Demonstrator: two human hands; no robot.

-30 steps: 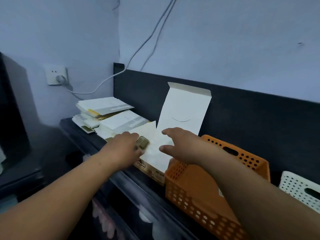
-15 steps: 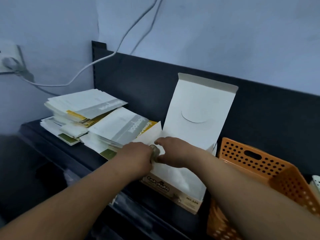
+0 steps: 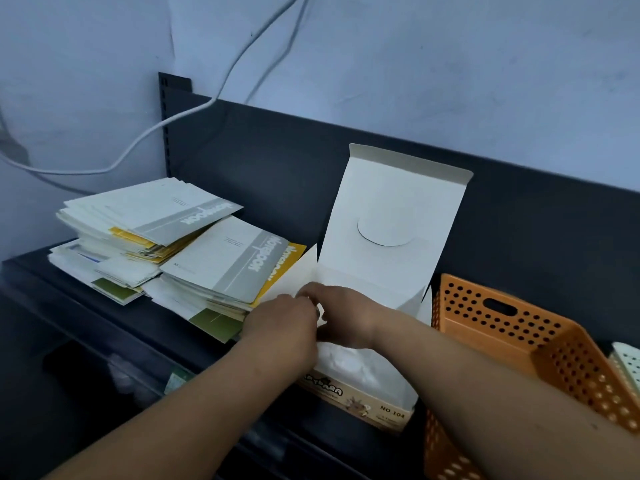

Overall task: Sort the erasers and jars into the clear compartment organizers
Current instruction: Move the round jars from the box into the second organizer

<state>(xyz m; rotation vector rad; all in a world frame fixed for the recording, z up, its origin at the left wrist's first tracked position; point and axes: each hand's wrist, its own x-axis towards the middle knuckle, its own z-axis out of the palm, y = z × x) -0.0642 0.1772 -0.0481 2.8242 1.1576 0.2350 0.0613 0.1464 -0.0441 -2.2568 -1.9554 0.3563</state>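
1. Where two bare forearms reach in from the bottom edge, the left hand (image 3: 284,323) and the right hand (image 3: 346,313) meet fingertip to fingertip over an open tan cardboard box with a white inside (image 3: 363,403)
2. The left hand shows its back, with its fingers bent away out of sight; I cannot tell whether it grips anything
3. The right hand's thumb and fingers curl toward the left hand's fingertips; its hold is just as hidden, so I cannot tell that either
4. Only a dark sliver (image 3: 317,311) shows in the gap between the hands, above the box's left end, and it is too small to name
5. The box's white lid flap (image 3: 398,209) stands upright against the dark back panel (image 3: 277,161), and crumpled white paper (image 3: 363,368) lies inside the box
6. The box's front wall carries brown lettering and "NO 104"
7. The box sits on a dark shelf (image 3: 104,317), between a loose stack of grey, white and yellow notebooks (image 3: 221,265) on its left and an orange perforated plastic basket (image 3: 502,327) on its right
8. A white perforated plastic basket (image 3: 627,365) peeks in at the right edge, just beside the orange one
9. A white cable (image 3: 173,123) runs down the pale blue wall (image 3: 450,64) above the notebooks
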